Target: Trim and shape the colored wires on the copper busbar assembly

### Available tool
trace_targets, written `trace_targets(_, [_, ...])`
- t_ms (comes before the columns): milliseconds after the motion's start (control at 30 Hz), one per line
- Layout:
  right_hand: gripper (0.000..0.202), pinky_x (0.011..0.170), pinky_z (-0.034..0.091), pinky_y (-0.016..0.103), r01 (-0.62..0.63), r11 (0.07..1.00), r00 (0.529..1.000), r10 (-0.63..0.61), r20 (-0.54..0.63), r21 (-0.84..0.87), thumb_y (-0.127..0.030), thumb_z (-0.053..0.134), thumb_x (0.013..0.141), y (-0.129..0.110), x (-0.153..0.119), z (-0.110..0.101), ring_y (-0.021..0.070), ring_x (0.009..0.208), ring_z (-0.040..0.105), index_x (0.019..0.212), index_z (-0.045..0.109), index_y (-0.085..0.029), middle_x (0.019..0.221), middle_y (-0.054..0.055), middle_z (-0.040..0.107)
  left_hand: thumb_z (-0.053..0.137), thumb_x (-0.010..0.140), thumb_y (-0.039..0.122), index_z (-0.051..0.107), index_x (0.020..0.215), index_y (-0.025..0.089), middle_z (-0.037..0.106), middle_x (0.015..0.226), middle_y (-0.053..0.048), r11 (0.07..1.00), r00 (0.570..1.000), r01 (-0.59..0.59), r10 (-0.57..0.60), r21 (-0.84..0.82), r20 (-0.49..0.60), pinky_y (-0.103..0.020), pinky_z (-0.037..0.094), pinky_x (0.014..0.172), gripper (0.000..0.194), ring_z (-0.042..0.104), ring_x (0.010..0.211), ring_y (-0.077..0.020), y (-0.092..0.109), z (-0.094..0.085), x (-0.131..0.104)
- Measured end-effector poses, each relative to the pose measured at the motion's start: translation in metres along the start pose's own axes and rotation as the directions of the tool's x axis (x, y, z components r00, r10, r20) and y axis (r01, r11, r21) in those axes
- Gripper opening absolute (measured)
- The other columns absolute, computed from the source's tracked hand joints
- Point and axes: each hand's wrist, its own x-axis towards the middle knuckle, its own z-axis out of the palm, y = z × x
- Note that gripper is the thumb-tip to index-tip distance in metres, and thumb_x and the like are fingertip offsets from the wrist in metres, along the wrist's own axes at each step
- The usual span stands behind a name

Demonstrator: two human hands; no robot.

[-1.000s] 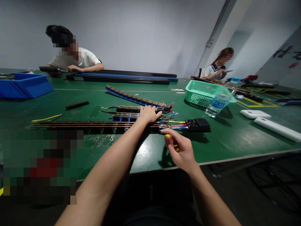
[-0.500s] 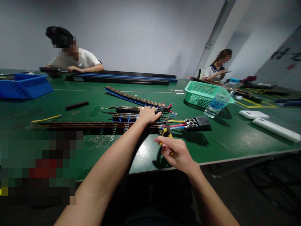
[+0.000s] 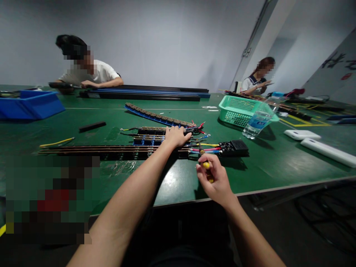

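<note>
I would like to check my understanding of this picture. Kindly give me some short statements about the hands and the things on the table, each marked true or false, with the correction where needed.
1. The right hand holds yellow-handled pliers. True.
2. The left hand is lifted high, far from everything. False: it lies on the dark strips.
3. Coloured wires lead to a black block. True.
4. The perforated basket is red. False: it is green.
5. The water bottle has a blue cap. True.
</note>
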Motion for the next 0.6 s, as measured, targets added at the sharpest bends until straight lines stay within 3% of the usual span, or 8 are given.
trace_targets(300, [0.011, 0.047, 0.024, 0.022, -0.066, 0.990, 0.982, 0.087, -0.167, 0.125, -0.022, 0.056, 0.098, 0.0035, -0.0018, 0.0017, 0.0081, 0.046, 0.029, 0.103, 0.047, -0.026, 0.062, -0.011, 0.033, 0.030, 0.104, 0.065, 0.053, 0.147, 0.019, 0.056, 0.150, -0.017, 1.000, 1.000, 0.016, -0.016, -0.008, 0.017, -0.054, 0.029, 0.119, 0.068, 0.047, 0.141, -0.0343, 0.0017, -0.0032, -0.0014])
trace_targets(600, [0.010, 0.047, 0.023, 0.022, -0.073, 0.990, 0.974, 0.096, -0.203, 0.117, -0.023, 0.057, 0.098, 0.0038, -0.0056, 0.0011, 0.0083, 0.048, 0.027, 0.103, 0.048, -0.026, 0.065, -0.010, 0.033, 0.030, 0.104, 0.065, 0.054, 0.147, 0.020, 0.056, 0.150, -0.017, 1.000, 1.000, 0.007, -0.007, -0.010, 0.009, -0.054, 0.029, 0.118, 0.067, 0.047, 0.141, -0.0345, 0.0010, -0.0019, -0.0009])
